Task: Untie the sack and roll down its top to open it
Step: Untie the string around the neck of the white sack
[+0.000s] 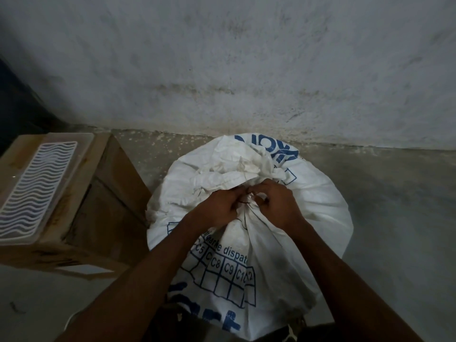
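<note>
Scene: A person is looking down at a full white sack [249,218] with blue printing, which is standing on a concrete floor [394,218] close to a stained grey wall [246,58].
Sack position: It is sitting in the middle of the view, right in front of the person, with its gathered neck pointing up toward the hands.
Tie: A thin dark string [246,206] is cinching the neck, and a loose end is trailing down the front of the fabric.
Left hand: The left hand [217,206] is curling its fingers and pinching at the string and bunched fabric on the left side of the knot.
Right hand: The right hand [274,202] is pinching the knot from the right, its fingertips meeting those of the left hand.
Arms: Both forearms are reaching forward and down from the bottom of the view, converging on the neck, with the wrists bending slightly inward.
Doing it well: Judging from the view, one hand should be steadying the neck while the other is working a loop loose, rather than tugging the trailing end, which is likely tightening the knot.
Progress: The neck is still tied, and rolling down the top is not yet possible.
Nearby: A cardboard box [108,193] is sitting to the left, carrying a white plastic tray [37,186] with a wavy grid.
</note>
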A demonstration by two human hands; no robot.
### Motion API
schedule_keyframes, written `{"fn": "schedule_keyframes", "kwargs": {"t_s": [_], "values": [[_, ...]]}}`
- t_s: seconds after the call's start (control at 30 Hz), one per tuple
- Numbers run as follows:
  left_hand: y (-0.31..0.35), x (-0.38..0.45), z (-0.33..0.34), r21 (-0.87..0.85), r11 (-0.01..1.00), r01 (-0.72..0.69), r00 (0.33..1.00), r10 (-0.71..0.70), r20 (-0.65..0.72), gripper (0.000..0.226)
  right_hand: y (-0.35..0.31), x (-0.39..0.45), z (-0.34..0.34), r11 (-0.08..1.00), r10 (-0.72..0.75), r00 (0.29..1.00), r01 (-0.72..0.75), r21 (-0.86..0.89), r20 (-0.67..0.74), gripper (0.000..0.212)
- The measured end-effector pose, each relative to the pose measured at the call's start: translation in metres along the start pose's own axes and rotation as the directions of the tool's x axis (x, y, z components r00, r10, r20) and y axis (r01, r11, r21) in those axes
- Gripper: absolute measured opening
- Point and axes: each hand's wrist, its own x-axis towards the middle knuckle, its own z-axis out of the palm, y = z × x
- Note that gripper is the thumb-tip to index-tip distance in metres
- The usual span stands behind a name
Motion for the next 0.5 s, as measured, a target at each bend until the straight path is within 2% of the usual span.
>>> {"fn": "schedule_keyframes", "kwargs": {"t_s": [0.13,0.23,0.33,0.4,0.5], "values": [[-0.012,-0.001,-0.002,-0.012,1.0,0.018,0.999,-0.018,-0.044,0.012,-0.003,0.01,0.002,0.999,0.022,0.999,-0.021,-0.031,0.041,0.018],[-0.006,-0.007,-0.005,0.023,1.0,0.009,0.998,-0.007,-0.062,0.025,-0.003,0.015,0.005,0.997,0.082,0.996,-0.082,-0.008,0.039,0.016],[-0.002,-0.009,-0.002,0.071,0.995,0.066,0.994,-0.059,-0.096,0.04,-0.004,0.016,0.006,0.994,0.109,0.994,-0.109,0.024,0.032,0.01],[0.0,-0.008,0.003,0.116,0.988,0.097,0.989,-0.083,-0.122,0.04,-0.004,0.017,0.006,0.996,0.092,0.995,-0.093,0.016,0.038,0.004],[0.006,-0.006,0.01,0.178,0.98,0.083,0.986,-0.055,-0.159,0.043,-0.002,0.018,0.005,0.995,0.092,0.995,-0.093,0.033,0.036,0.012]]}}
